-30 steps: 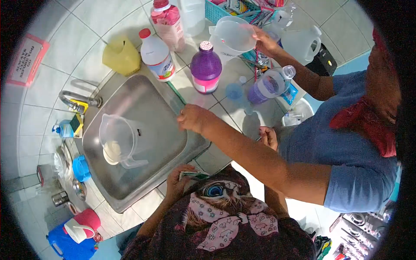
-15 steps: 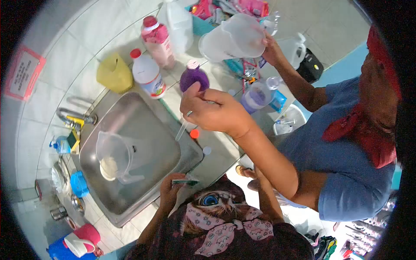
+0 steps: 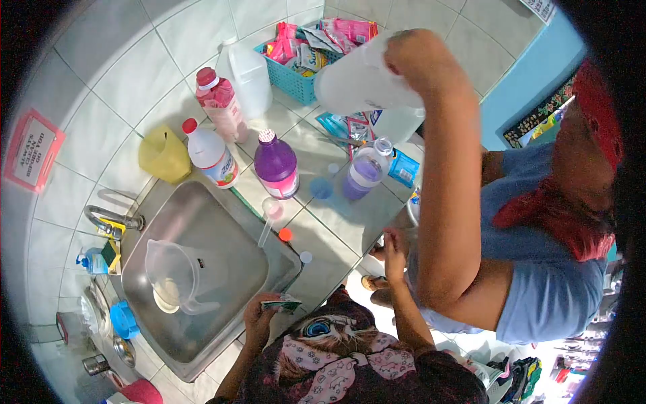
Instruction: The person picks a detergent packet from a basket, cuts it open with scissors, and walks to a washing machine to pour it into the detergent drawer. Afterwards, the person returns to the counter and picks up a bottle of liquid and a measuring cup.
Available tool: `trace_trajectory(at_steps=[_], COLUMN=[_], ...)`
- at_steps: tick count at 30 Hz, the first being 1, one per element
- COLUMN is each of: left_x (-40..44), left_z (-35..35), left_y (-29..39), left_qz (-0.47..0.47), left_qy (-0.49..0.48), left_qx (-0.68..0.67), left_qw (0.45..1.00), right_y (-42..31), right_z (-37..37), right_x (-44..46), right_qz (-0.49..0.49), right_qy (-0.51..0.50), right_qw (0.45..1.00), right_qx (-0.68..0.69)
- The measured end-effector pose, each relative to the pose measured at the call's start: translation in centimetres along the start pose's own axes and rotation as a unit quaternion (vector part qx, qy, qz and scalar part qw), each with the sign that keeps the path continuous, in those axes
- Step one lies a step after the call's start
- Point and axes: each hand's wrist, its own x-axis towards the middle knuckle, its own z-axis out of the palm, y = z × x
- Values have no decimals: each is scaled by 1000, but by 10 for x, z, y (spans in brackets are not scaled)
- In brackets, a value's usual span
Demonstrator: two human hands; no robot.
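Observation:
My left hand (image 3: 259,313) is closed on a small green packet (image 3: 282,305) at the sink's front edge. My right hand (image 3: 396,254) hangs by the counter edge, fingers curled together; what they hold, if anything, is too small to make out. A co-worker in a blue shirt (image 3: 552,289) stands at the right, one hand (image 3: 420,60) on a translucent pitcher (image 3: 363,77) tilted above the counter. Below it stand a purple bottle (image 3: 276,166) and a clear bottle of purple liquid (image 3: 367,172). A measuring scoop (image 3: 271,212) lies beside an orange cap (image 3: 286,234).
The steel sink (image 3: 229,236) holds a clear jug (image 3: 171,266). Behind it stand a yellow container (image 3: 165,155), a white bottle (image 3: 212,158) and a pink bottle (image 3: 221,108). A teal basket (image 3: 293,79) of packets is at the back. A faucet (image 3: 118,221) is at the left.
The view has shifted. The co-worker's near hand has moved from the counter up to the pitcher, and the scoop it held now lies on the counter. My left hand still grips the packet.

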Motion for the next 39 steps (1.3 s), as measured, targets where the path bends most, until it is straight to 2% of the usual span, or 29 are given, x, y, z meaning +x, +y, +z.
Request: trace_trajectory(at_steps=[6,8,12,14,16,18,19,21,22,24,26,28,30,31,33,37,39], left_x=[1,-1,-3,-4,-4,-3,-1,2,3,4,5,3,3,4,4,1,-1], left_z=[-2,0,-6,0,5,6,5,2,1,1,2,4,5,6,7,5,4], left_y=[-5,1,-10,-5,9,19,15,6,5,3,5,10,18,21,22,14,3], left_qz=[46,33,66,21,40,9,5,18,29,43,57,-17,-11,-4,7,15,-11], left_qy=[-23,-6,-15,17,19,29,39,31,29,28,27,57,50,42,39,16,14], left_qx=[51,8,24,7,3,46,2,2,1,-8,-17,-41,-25,-10,-1,30,13], left_qw=[997,999,997,1000,999,998,999,999,999,999,998,997,998,999,999,999,1000], right_y=[8,22,12,2,-2,0,1,0,1,4,7,12,18,20,23,32,37], right_z=[57,84,126,150,180,166,171,181,184,189,193,194,193,191,184,166,156], right_x=[-61,-64,-111,-131,-114,-88,-84,-79,-78,-76,-71,-65,-60,-58,-58,-70,-73], right_qz=[129,179,278,328,309,287,290,224,225,174,165,156,126,125,194,254,330], right_qy=[42,60,93,110,83,-8,-4,26,26,-25,-17,-8,-93,-93,-144,-118,-94], right_qw=[987,975,937,910,909,906,906,946,946,964,963,962,968,968,936,912,840], right_qx=[90,119,190,230,267,310,308,231,232,198,210,222,198,198,257,299,419])
